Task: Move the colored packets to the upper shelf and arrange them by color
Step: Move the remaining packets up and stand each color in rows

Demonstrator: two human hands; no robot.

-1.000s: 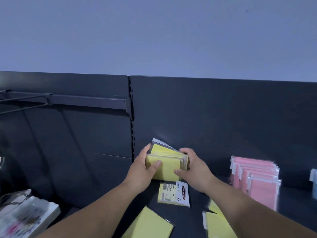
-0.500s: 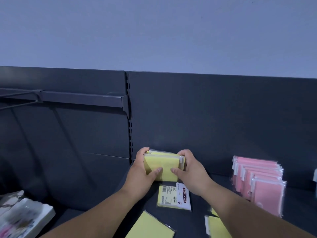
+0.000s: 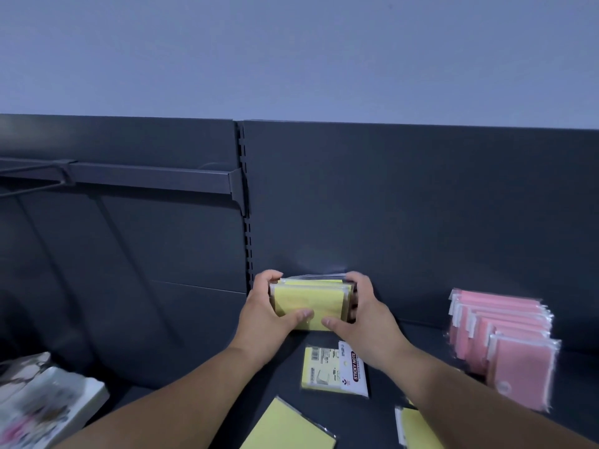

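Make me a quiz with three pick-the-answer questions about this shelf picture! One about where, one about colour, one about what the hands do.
1. Where do the pink packets stand?
A) at the left B) at the right C) up on the bar
2. What colour is the held stack?
A) yellow B) pink C) green
3. What are the left hand and right hand doing?
A) hanging empty B) both gripping the stack C) pointing up

Answers: 1 B, they stand right of both hands. 2 A, its front packet is yellow. 3 B, fingers curl round each side of it.
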